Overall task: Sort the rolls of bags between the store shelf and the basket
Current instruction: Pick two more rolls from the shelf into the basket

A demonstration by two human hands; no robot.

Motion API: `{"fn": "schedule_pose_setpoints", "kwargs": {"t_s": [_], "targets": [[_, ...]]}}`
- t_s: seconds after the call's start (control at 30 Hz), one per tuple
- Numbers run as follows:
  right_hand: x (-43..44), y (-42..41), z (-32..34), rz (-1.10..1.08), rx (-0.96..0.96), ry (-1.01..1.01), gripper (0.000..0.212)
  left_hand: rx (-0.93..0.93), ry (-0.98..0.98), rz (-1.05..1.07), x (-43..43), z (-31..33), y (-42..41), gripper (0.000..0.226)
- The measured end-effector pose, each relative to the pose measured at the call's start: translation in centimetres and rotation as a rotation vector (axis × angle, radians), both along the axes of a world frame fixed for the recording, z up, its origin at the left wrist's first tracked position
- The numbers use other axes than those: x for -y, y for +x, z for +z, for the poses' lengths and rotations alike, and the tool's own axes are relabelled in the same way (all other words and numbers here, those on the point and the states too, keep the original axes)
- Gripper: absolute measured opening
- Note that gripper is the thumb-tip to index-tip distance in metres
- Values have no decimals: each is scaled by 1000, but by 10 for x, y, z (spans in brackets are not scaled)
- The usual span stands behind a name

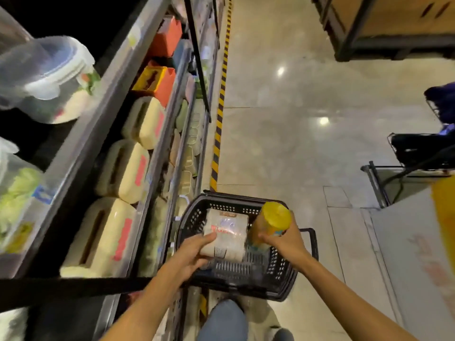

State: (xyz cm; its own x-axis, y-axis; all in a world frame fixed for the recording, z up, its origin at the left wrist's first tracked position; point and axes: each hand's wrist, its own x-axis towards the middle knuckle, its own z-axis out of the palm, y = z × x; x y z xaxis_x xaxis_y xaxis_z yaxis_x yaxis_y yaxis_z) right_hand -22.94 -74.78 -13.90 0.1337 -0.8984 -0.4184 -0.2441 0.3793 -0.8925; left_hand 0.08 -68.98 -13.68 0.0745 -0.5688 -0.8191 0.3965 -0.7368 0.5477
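Both hands are working at the black basket (194, 220): the left hand (194, 254) is curling its fingers round a clear-wrapped pack of white rolls (229, 232) within the rim, while the right hand (283, 239) is gripping an upright yellow roll (270, 222) at the basket's right side. The sorting is looking only partly done, since both bundles are sitting over the basket and neither is resting on the shelf (103, 114) at left, where cream tubs (128, 171) are filling a row. The basket is standing on a glossy floor (283, 143), near a yellow-and-black striped strip (219, 114) running along the aisle.
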Motion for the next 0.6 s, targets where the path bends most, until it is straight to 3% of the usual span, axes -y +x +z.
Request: {"fn": "schedule_pose_setpoints", "kwargs": {"t_s": [0.33,0.53,0.6], "targets": [[2,16,-142,-183,-350,90,75,44,194,-146,64,-149,41,27],[-5,19,-255,-256,-500,261,74,112,260,-179,67,-258,35,45],[-10,21,-292,-269,-504,311,73,95,295,-171,65,-296,32,33]]}}
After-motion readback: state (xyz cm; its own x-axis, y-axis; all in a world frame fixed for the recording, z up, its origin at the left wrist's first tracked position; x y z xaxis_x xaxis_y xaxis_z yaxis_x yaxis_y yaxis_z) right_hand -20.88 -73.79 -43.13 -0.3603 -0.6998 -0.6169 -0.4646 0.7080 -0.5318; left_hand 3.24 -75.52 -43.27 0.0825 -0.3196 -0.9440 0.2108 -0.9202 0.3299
